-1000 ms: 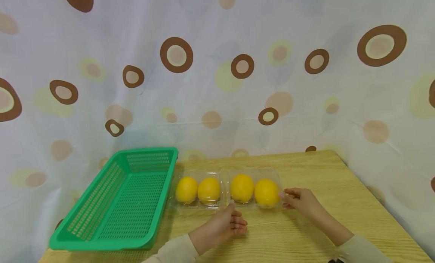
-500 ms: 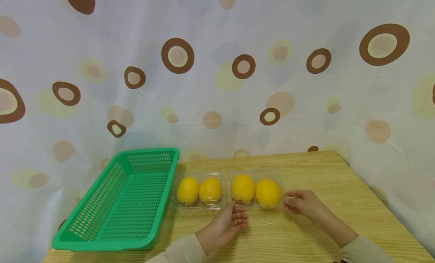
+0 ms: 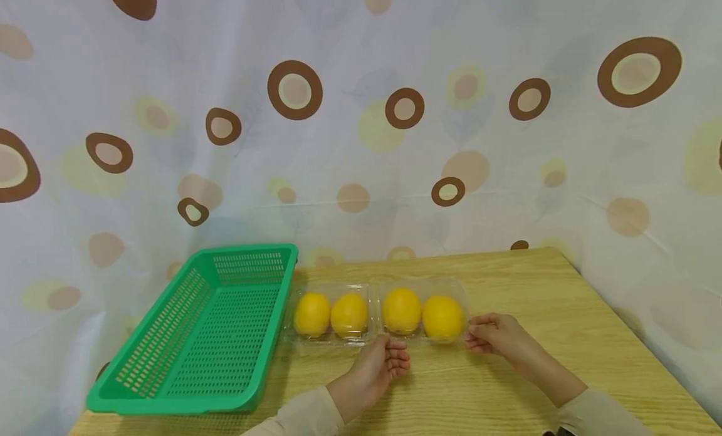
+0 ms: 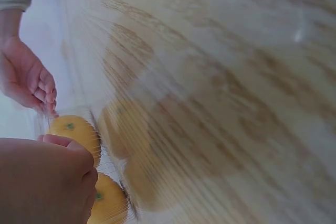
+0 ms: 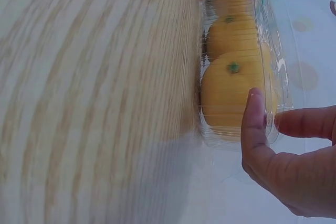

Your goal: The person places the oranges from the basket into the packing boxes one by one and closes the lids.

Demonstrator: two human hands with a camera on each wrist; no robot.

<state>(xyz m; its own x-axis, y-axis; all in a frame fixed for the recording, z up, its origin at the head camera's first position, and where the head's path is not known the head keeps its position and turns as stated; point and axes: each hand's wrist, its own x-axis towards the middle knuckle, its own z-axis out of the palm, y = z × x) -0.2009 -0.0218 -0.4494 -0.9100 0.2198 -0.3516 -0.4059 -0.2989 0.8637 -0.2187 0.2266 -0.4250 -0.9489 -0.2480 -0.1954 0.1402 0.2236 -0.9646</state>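
Two clear plastic clamshell boxes stand side by side on the wooden table, each with two oranges inside. At the near left corner of the right box (image 5: pixel 223 137), my left hand (image 3: pixel 374 368) pinches the rim between thumb and fingers. My right hand (image 3: pixel 502 337) holds the same box's right end; the right wrist view shows thumb and forefinger (image 5: pixel 307 123) on its edge. Within this box are one orange (image 3: pixel 402 311) and, right of it, another orange (image 3: pixel 443 317). The left box (image 3: pixel 329 343) sits beside it, untouched, with its oranges (image 3: pixel 349 315) behind the plastic.
A green perforated plastic basket (image 3: pixel 262 361) lies at the left of the table (image 3: pixel 507 276), close to the left box. Behind the table hangs a white curtain (image 3: pixel 338 154) with brown and beige spots. The table's right edge slopes toward the front right.
My right hand has shifted slightly at the right box's end, and my left hand has stayed nearly in place at its corner. Boxes, oranges and basket look unmoved; the head view has swayed a little.
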